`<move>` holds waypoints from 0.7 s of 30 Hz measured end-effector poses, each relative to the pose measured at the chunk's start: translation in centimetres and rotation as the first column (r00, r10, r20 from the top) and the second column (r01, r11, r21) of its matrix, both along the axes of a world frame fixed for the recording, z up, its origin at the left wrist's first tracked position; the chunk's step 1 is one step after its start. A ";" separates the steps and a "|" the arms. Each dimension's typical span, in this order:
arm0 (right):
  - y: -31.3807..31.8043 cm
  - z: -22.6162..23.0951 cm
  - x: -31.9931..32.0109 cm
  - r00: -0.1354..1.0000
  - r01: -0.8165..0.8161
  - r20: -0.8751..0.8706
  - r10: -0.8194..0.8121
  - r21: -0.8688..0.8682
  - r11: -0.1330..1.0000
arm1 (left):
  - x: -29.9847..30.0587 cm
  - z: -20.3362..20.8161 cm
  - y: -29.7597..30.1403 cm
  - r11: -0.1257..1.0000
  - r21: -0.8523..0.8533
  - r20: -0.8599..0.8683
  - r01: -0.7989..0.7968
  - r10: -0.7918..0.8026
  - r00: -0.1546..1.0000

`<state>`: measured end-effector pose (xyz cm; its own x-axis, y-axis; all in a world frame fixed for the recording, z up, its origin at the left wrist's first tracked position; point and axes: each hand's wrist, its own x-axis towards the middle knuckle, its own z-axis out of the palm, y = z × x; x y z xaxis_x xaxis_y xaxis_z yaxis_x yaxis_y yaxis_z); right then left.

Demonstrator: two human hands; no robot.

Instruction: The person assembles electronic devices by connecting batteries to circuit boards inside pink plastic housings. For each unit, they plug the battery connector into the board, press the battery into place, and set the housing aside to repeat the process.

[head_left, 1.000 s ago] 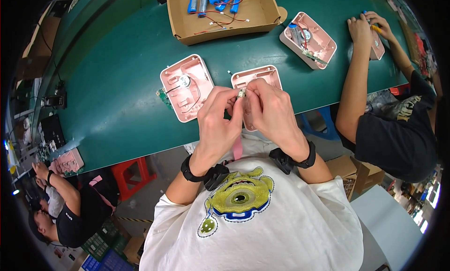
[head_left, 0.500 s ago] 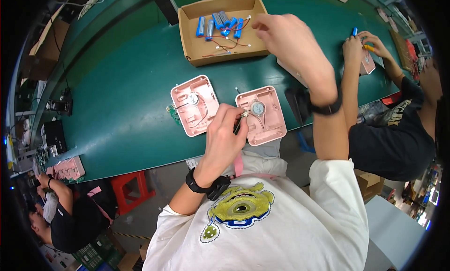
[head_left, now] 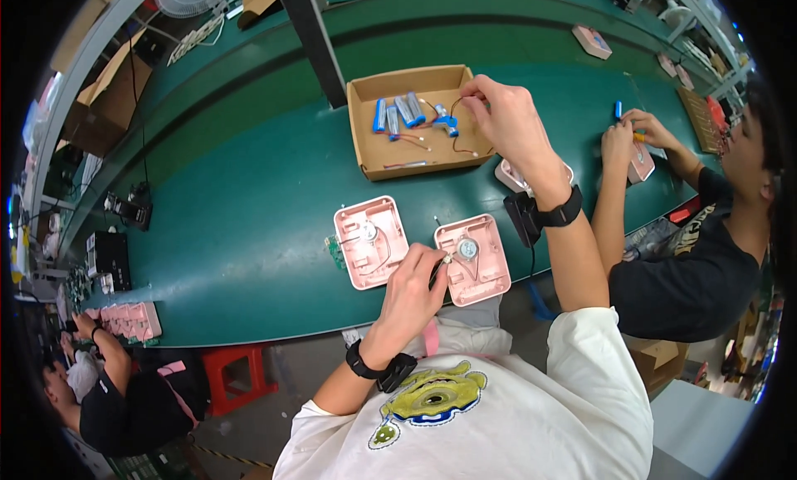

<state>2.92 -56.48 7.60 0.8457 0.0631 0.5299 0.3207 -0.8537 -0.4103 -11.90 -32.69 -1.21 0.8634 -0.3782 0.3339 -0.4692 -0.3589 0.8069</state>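
My left hand (head_left: 408, 291) is closed in a pinch at the left edge of a pink plastic housing half (head_left: 483, 289). A small white wire connector (head_left: 449, 257) shows at its fingertips, with a dark slender object (head_left: 437, 270) under the fingers that I cannot make out. A round silver speaker (head_left: 467, 248) with wires sits inside this housing. Over the right side of a cardboard box (head_left: 407, 170), my right hand (head_left: 510, 121) pinches a thin dark wire (head_left: 456, 104) that runs toward a blue battery (head_left: 447, 123). Other blue batteries (head_left: 403, 111) with red and black leads lie in the box.
A second pink housing half (head_left: 371, 268) lies to the left, a green circuit board (head_left: 334, 249) at its edge. Another pink housing (head_left: 512, 176) is partly behind my right wrist. A co-worker's hands (head_left: 635, 136) work at the right. A metal post (head_left: 311, 40) stands behind the box.
My right hand has gone from hovering at the box's right side to pinching a battery's wire, and some batteries have shifted. My left hand keeps its pinch by the housing. The whole view has shifted.
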 end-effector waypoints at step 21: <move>-0.6 1.8 -5.9 0.880 -0.161 0.057 0.471 0.970 0.184 | 0.2 0.5 -0.3 1.000 0.019 -0.082 0.023 -0.021 0.996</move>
<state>-2.98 -57.05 9.43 0.9708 -0.0474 0.2351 0.2367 0.3478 -0.9072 -11.71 -33.00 -0.71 0.8788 -0.4033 0.2549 -0.4100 -0.3652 0.8358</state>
